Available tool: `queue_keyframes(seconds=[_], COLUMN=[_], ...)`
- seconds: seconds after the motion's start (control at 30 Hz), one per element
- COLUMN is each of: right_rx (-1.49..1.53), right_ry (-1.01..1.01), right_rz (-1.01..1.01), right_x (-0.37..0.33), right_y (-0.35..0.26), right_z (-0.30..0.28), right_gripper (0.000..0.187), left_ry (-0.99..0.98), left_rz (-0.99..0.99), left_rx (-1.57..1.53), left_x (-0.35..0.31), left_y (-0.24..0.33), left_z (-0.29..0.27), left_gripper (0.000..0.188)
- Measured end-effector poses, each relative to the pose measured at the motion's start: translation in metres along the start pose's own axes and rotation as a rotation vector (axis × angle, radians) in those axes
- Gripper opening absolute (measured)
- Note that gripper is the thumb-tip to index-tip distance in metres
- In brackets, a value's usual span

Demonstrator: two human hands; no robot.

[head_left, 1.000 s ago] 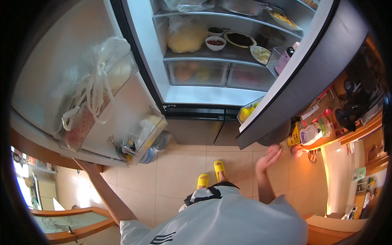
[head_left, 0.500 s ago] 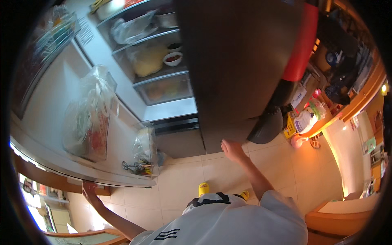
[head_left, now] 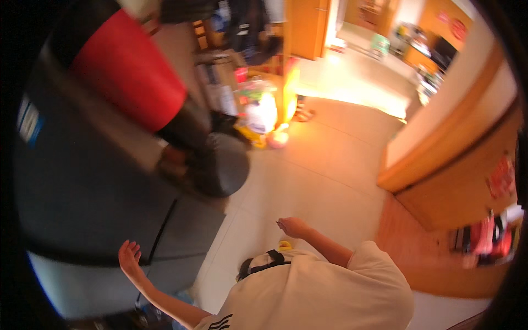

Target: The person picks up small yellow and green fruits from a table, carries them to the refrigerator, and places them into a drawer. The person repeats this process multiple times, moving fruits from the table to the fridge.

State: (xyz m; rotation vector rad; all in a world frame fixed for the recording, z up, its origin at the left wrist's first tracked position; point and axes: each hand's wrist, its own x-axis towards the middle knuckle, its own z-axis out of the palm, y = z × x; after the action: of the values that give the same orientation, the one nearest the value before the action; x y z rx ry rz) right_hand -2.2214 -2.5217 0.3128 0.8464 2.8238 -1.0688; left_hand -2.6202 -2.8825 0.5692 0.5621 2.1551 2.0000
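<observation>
At the lower left my left hand [head_left: 130, 257] is raised beside the dark grey fridge [head_left: 99, 187], its fingers stretched out and slightly apart, with nothing in them. Whether it touches the surface I cannot tell. Ahead of my body, above the tiled floor, is my right hand [head_left: 294, 226]. Its fingers are closed, and a tiny dark spot shows at their tips, too small to name. The fridge's shelves do not show from here.
A red and black cylindrical thing [head_left: 129, 71] stands beyond the fridge, next to a dark rounded object [head_left: 228, 165]. Bags and boxes [head_left: 256, 113] sit farther back. Tiled floor [head_left: 324, 154] runs toward a bright doorway. A wooden door [head_left: 456, 181] is at the right.
My view has swung right, and the open fridge door with its shelves has left it. My left hand has come off the door's edge; my right hand is away from the dark panel.
</observation>
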Motion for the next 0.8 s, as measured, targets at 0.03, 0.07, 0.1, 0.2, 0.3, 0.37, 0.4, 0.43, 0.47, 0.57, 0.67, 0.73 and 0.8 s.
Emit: queue_keyframes(seconds=[0.03, 0.07, 0.1, 0.2, 0.3, 0.37, 0.4, 0.43, 0.47, 0.57, 0.67, 0.73, 0.8], right_rx=[0.048, 0.072, 0.095, 0.135, 0.177, 0.201, 0.206, 0.213, 0.242, 0.274, 0.24, 0.288, 0.29], right_ry=[0.021, 0.097, 0.17, 0.296, 0.298, 0.284, 0.297, 0.31, 0.336, 0.373, 0.375, 0.244, 0.171], right_rz=[0.123, 0.183, 0.231, 0.386, 0.533, 0.624, 0.671, 0.723, 0.824, 1.231, 1.637, 1.736, 1.707], right_x=[-0.008, -0.015, -0.023, -0.043, -0.058, -0.072, -0.079, -0.088, -0.1, -0.165, -0.212, -0.248, -0.282], right_y=[-0.003, 0.016, 0.032, 0.076, 0.123, 0.152, 0.17, 0.189, 0.209, 0.273, 0.265, 0.28, 0.287], right_z=[-0.032, -0.041, -0.05, -0.067, -0.058, -0.051, -0.046, -0.037, -0.024, 0.037, 0.03, 0.053, 0.082], right_gripper=[0.025, 0.025, 0.025, 0.026, 0.029, 0.028, 0.027, 0.025, 0.025, 0.03, 0.033, 0.029, 0.024], left_ry=[-0.091, -0.178, -0.292, -0.73, -1.187, -1.344, -1.363, -1.338, -1.288, -1.371, -1.5, -1.519, -1.513], left_rz=[0.033, 0.072, 0.116, 0.154, 0.06, -0.062, -0.099, 0.101, 0.31, 0.214, 0.154, 0.228, 0.296], left_rx=[0.071, 0.141, 0.176, 0.06, 0.136, 0.286, 0.436, 0.751, 1.057, 1.339, 1.366, 1.401, 1.392], left_x=[0.013, 0.015, 0.018, 0.031, 0.042, 0.056, 0.061, 0.064, 0.066, 0.075, 0.124, 0.151, 0.166], left_y=[0.019, 0.037, 0.051, 0.057, 0.023, -0.036, -0.068, -0.095, -0.117, -0.155, -0.218, -0.237, -0.242], left_z=[0.074, 0.15, 0.212, 0.357, 0.471, 0.532, 0.557, 0.579, 0.598, 0.655, 0.685, 0.725, 0.796], left_gripper=[0.034, 0.032, 0.03, 0.028, 0.026, 0.028, 0.03, 0.035, 0.041, 0.048, 0.047, 0.046, 0.045])
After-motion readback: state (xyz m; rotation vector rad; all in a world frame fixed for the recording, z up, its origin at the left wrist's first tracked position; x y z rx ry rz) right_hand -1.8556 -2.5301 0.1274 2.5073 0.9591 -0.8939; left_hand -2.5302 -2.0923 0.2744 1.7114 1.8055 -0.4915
